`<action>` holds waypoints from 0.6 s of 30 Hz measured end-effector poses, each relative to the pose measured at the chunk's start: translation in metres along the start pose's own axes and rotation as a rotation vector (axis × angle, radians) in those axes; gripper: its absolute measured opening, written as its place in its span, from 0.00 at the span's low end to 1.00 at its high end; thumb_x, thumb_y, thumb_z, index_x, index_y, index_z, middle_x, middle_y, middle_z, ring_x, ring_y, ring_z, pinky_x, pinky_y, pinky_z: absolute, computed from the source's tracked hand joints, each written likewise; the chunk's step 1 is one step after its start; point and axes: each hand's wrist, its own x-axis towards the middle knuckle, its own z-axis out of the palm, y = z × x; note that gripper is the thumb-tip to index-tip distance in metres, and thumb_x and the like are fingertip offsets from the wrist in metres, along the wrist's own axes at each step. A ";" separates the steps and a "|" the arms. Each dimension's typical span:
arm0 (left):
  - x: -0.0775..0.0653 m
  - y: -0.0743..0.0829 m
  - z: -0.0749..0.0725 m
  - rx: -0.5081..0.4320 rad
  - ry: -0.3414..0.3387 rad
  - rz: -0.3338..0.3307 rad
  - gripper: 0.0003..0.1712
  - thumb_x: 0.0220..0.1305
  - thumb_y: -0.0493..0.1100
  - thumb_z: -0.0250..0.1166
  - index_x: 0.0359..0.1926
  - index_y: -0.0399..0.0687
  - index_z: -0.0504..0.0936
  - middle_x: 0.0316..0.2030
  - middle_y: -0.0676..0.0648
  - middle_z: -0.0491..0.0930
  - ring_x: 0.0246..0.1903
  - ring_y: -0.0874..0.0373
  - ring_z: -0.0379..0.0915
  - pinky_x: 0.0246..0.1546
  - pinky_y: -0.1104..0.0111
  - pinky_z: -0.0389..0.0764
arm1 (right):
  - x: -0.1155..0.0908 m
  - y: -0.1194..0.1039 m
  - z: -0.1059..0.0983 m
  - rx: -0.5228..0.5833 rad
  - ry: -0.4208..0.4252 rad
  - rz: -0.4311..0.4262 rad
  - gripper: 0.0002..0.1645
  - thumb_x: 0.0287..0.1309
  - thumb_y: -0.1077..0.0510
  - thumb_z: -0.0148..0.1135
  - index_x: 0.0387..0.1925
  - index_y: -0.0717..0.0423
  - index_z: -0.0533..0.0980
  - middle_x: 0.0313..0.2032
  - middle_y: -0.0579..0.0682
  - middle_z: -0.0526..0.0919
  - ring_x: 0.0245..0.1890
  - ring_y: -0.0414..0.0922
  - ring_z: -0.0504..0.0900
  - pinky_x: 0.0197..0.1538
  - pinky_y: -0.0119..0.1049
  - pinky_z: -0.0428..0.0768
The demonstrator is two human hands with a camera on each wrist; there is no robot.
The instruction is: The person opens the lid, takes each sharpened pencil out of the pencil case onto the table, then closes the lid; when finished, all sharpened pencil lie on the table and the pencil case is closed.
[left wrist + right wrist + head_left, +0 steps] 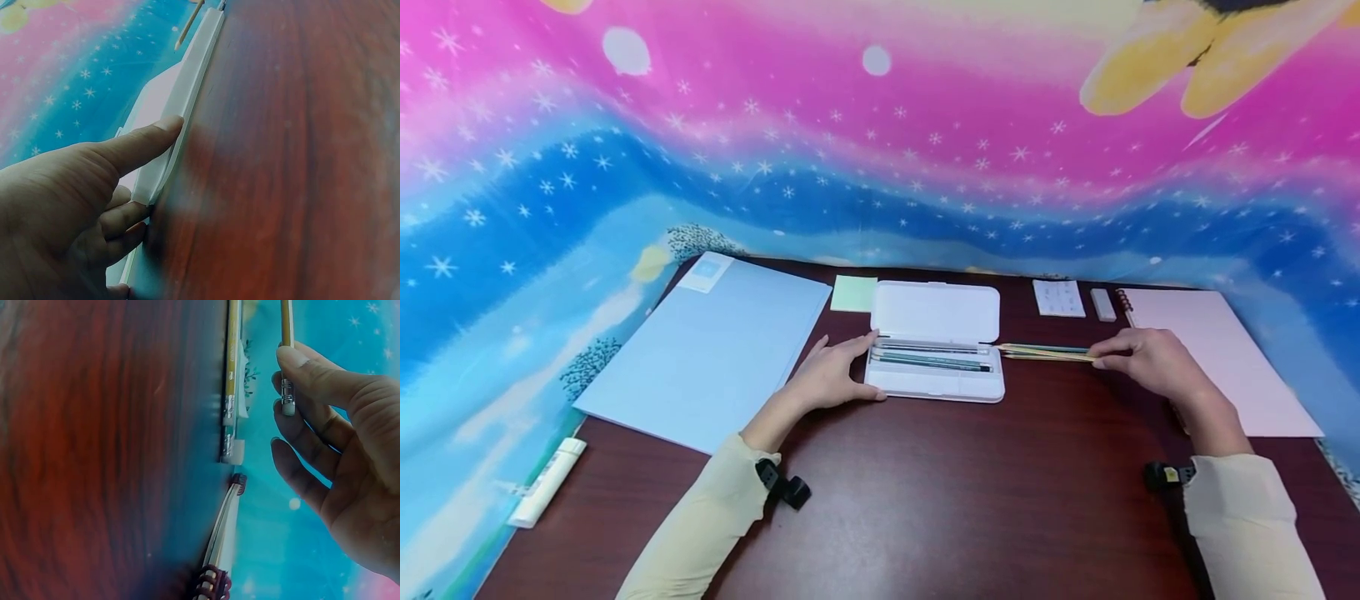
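Observation:
A white pencil case (936, 313) lies on the table with its lid raised, and several dark green pencils (928, 361) are inside. My left hand (829, 379) holds the case at its left end, thumb on the front side, as the left wrist view (75, 206) also shows. To the right of the case, my right hand (1153, 362) pinches a yellow pencil (287, 325) near its eraser end, between thumb and fingers. Other pencils (230, 369), yellow and green, lie on the table beside it, their tips close to the case's right end.
A large pale blue folder (707, 358) lies on the left, with a white tube (548, 483) near the table's left edge. Green sticky notes (853, 293), a small written paper (1059, 298) and an eraser (1102, 305) line the back. A pink spiral notebook (1232, 358) lies on the right.

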 end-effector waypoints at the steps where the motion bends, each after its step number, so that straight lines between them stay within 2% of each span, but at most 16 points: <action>1: 0.000 0.000 0.000 -0.001 0.002 0.003 0.60 0.54 0.67 0.74 0.81 0.58 0.53 0.76 0.46 0.63 0.76 0.51 0.59 0.80 0.44 0.42 | 0.000 0.001 0.000 -0.007 0.000 -0.002 0.07 0.61 0.57 0.71 0.41 0.47 0.90 0.37 0.51 0.89 0.38 0.49 0.82 0.40 0.42 0.78; 10: 0.000 0.000 -0.001 0.002 0.007 0.013 0.60 0.54 0.66 0.74 0.81 0.58 0.54 0.76 0.47 0.63 0.76 0.51 0.60 0.80 0.43 0.42 | -0.001 0.012 0.001 0.008 -0.040 0.026 0.08 0.62 0.56 0.71 0.41 0.45 0.90 0.36 0.48 0.87 0.36 0.46 0.79 0.39 0.39 0.76; 18: 0.000 0.000 0.000 0.012 0.015 0.016 0.60 0.54 0.66 0.74 0.81 0.57 0.54 0.76 0.46 0.64 0.75 0.51 0.60 0.80 0.43 0.43 | -0.002 0.022 0.000 0.054 -0.067 0.071 0.08 0.61 0.57 0.71 0.41 0.47 0.90 0.41 0.52 0.89 0.44 0.52 0.82 0.44 0.42 0.79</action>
